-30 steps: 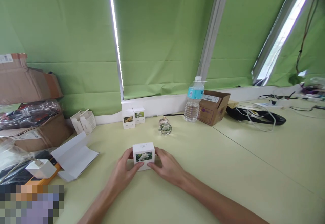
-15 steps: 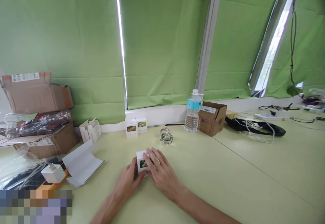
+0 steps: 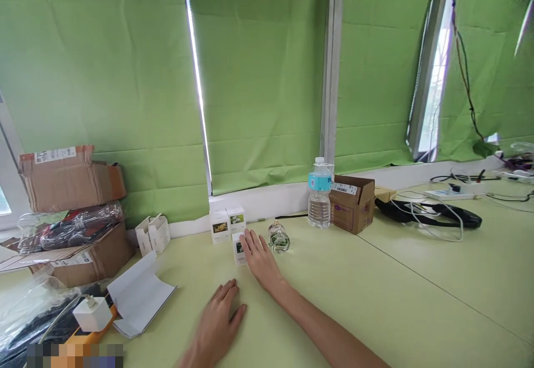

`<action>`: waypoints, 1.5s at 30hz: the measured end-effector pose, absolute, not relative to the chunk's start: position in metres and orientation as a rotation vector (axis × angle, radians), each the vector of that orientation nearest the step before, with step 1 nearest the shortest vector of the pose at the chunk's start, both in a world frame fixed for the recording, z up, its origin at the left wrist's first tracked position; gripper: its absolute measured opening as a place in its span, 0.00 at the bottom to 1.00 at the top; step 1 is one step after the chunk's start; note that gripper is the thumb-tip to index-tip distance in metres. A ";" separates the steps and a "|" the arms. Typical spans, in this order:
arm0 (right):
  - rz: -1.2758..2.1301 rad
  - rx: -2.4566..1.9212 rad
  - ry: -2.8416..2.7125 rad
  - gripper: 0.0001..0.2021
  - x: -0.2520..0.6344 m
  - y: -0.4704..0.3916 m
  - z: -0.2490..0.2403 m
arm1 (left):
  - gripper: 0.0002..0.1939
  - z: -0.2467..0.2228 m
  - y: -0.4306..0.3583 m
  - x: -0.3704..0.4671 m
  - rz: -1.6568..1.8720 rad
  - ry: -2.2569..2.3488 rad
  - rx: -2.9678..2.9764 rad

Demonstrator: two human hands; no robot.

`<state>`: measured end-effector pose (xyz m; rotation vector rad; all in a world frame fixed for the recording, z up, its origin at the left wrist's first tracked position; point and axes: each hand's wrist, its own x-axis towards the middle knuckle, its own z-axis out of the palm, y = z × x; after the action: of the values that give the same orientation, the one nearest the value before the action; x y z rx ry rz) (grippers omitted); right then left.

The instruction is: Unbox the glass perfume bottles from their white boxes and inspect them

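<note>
My right hand (image 3: 262,259) reaches forward with its fingers over the top and right side of a small white box (image 3: 239,254) that has a plant picture on its front; the thumb is hidden. Two similar white boxes, one with a yellow-flower picture (image 3: 220,227) and one with a white-flower picture (image 3: 236,220), stand just behind it by the wall. To the right of my fingers sits a round clear glass bottle (image 3: 279,240) with a gold-coloured top. Nearer to me, my left hand (image 3: 221,315) is open and holds nothing, low over the table.
A water bottle (image 3: 319,198) and an opened brown carton (image 3: 352,206) stand at the back right, beside a black strap-like object (image 3: 434,215) with cables. Leftward are open white cartons (image 3: 153,234), folded white paper (image 3: 139,298), a white charger (image 3: 92,313) and stacked cardboard boxes (image 3: 70,184).
The small white box has moved forward, close to the two boxes by the wall, with my right hand on it. My left hand has let go of it and drawn back.
</note>
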<state>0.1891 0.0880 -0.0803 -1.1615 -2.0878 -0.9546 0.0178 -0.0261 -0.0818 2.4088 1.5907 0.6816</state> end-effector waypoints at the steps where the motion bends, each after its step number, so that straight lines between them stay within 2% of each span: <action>1: -0.958 -1.191 -2.071 0.25 0.186 0.096 -0.081 | 0.23 -0.083 -0.025 0.017 0.687 1.591 2.418; 20: -0.809 -1.295 -2.001 0.34 0.171 0.173 -0.090 | 0.20 -0.083 -0.022 0.016 0.730 1.575 2.426; 37: -0.688 -1.237 -1.982 0.41 0.160 0.186 -0.094 | 0.18 -0.084 -0.017 0.018 0.735 1.594 2.398; 42: -0.595 -1.274 -2.005 0.37 0.162 0.172 -0.081 | 0.18 -0.084 -0.017 0.017 0.739 1.594 2.393; 45: -0.462 -1.300 -1.975 0.25 0.163 0.165 -0.074 | 0.18 -0.084 -0.017 0.016 0.756 1.588 2.384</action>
<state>0.1630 0.1649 -0.0737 -1.3004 -1.9752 -0.4621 0.0160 -0.0169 -0.0843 2.3838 1.5879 0.7556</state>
